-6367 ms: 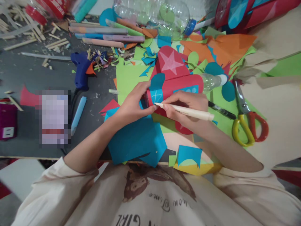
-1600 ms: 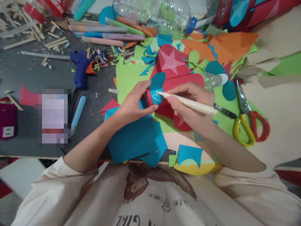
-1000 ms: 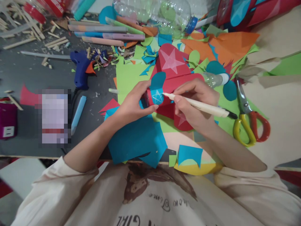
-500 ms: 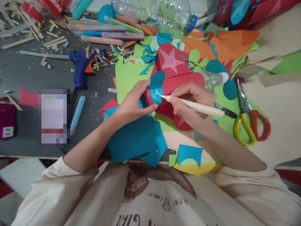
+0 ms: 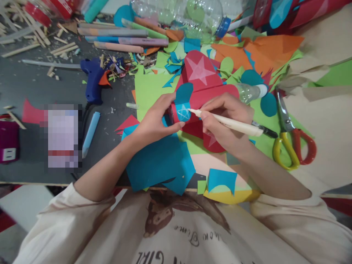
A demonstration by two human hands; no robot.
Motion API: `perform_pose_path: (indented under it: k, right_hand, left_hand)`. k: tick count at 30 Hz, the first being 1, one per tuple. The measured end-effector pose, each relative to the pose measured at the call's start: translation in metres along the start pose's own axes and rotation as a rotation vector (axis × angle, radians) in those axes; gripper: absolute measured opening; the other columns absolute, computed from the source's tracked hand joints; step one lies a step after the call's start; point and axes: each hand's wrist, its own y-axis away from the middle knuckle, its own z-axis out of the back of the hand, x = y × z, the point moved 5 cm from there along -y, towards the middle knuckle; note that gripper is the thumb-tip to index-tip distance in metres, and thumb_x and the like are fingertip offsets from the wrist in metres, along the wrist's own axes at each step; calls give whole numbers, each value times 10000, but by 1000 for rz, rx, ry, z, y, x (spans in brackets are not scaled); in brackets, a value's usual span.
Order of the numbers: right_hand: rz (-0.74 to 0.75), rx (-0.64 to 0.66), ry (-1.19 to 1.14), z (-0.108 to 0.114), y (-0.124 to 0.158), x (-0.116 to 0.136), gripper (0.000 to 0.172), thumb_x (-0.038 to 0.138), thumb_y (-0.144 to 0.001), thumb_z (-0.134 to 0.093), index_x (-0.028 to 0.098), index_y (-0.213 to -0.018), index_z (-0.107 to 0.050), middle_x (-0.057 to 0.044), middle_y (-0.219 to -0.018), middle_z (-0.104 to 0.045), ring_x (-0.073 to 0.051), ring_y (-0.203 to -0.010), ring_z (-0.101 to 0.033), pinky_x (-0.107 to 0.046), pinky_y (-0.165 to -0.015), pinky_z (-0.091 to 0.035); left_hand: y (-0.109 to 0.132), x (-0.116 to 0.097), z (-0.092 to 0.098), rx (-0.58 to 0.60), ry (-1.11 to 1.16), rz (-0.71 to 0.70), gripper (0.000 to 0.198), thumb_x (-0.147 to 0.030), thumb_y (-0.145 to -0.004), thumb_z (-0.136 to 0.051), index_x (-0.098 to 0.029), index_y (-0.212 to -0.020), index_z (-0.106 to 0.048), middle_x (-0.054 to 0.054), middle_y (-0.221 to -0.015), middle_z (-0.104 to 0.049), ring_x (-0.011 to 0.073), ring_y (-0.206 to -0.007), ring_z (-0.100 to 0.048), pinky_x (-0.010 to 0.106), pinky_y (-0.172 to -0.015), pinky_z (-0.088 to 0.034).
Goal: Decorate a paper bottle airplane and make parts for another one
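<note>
A plastic bottle (image 5: 249,93) wrapped in red paper lies on its side, its white cap to the right. Red fins with pale stars stick out from it, and a blue paper piece (image 5: 183,112) at its left end bears a white outlined star. My left hand (image 5: 159,117) is closed around that end, thumb below the star. In my right hand (image 5: 224,117) is a white marker pen (image 5: 233,125), its tip at the right side of the star. Under my left wrist lies a blue paper sheet (image 5: 159,159).
Scissors (image 5: 291,135) with red and yellow handles lie at the right. A blue glue gun (image 5: 93,79) and a blue marker (image 5: 91,134) are at the left. Beyond are several markers (image 5: 123,40), clear bottles (image 5: 192,18) and orange paper scraps (image 5: 258,51).
The marker tip has shifted slightly right and up, from inside the star to its right edge. My left hand and the bottle have stayed in place.
</note>
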Motion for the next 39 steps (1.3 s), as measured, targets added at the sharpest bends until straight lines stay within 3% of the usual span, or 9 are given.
perform_pose_path:
  k: [11,22,27,33,39]
  right_hand:
    - [3,35,0,0,2,-1,167,315,-884,-676,238,-764,-591,44,-617,-596,-96,-498,-545,-242,-453,-406]
    - [-42,4,5,0,1,-3,242,396,-907,-644,254,-738,-544,50,-563,-536,-104,-458,-494,-269,-430,-381]
    - [-2,31,-41,-1,4,-3,176,337,-891,-673,238,-763,-604,24,-657,-639,-105,-532,-567,-250,-466,-426]
    - [31,111,68,-5,6,-4,98,398,-894,-678,302,-899,-697,-2,-796,-726,-162,-682,-661,-289,-564,-495]
    - [81,139,62,-7,4,1,50,295,-888,-687,268,-929,-691,-4,-827,-739,-152,-685,-672,-285,-575,-505]
  left_hand:
    - [-1,-2,1,-2,-40,-18,579,-380,-833,-674,-188,-1346,-485,145,-1409,-544,335,-1368,-490,442,-1086,-478]
    - [0,-4,1,4,-52,-9,590,-364,-830,-676,-163,-1352,-488,152,-1420,-540,338,-1369,-497,429,-1102,-476]
    - [-1,-4,0,-7,-19,-22,579,-342,-829,-674,-166,-1345,-477,152,-1449,-517,319,-1380,-485,417,-1113,-461]
    - [-2,-2,-1,-1,41,-10,546,-310,-818,-662,-206,-1324,-485,124,-1396,-550,291,-1282,-557,374,-998,-533]
    - [-2,0,-1,-2,55,-18,541,-355,-828,-673,-220,-1319,-491,117,-1366,-563,272,-1217,-590,346,-932,-552]
